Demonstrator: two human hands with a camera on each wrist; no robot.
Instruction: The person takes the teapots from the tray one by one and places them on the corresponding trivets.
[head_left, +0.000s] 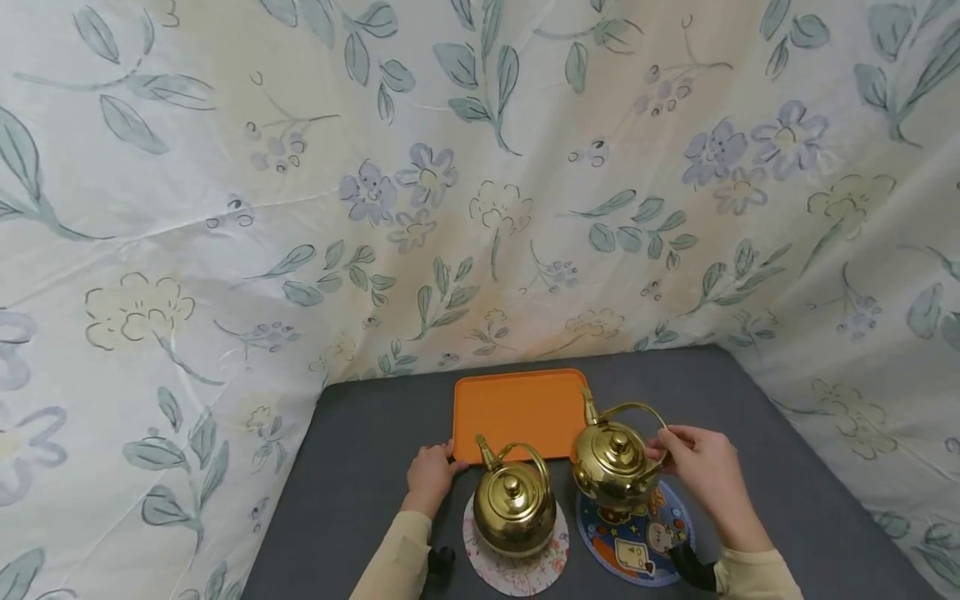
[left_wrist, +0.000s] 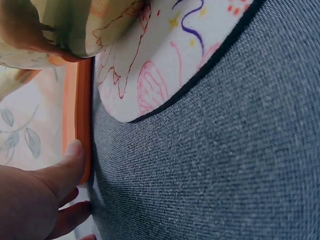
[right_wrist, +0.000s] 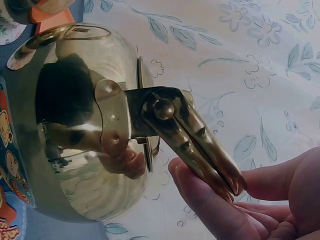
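Brass-coloured teapots stand out in the head view, two in all. My right hand [head_left: 701, 467] grips the arched handle [right_wrist: 200, 145] of the right teapot [head_left: 615, 458] between thumb and fingers. That teapot is over the far part of a round blue cartoon mat [head_left: 633, 562] and overlaps the tray's near right corner in this view. At the near left corner of the orange tray [head_left: 517, 408], my left hand [head_left: 431, 479] holds the edge, thumb on the front side [left_wrist: 75, 120] and fingers round the corner. The left teapot [head_left: 514, 504] sits on a round pink-and-white mat [head_left: 517, 575], spout toward the tray.
A dark grey cloth [head_left: 360, 450] covers the table. Floral fabric [head_left: 480, 208] hangs behind and along both sides of it. The left teapot stands between my left hand and the right teapot, near the tray's front edge.
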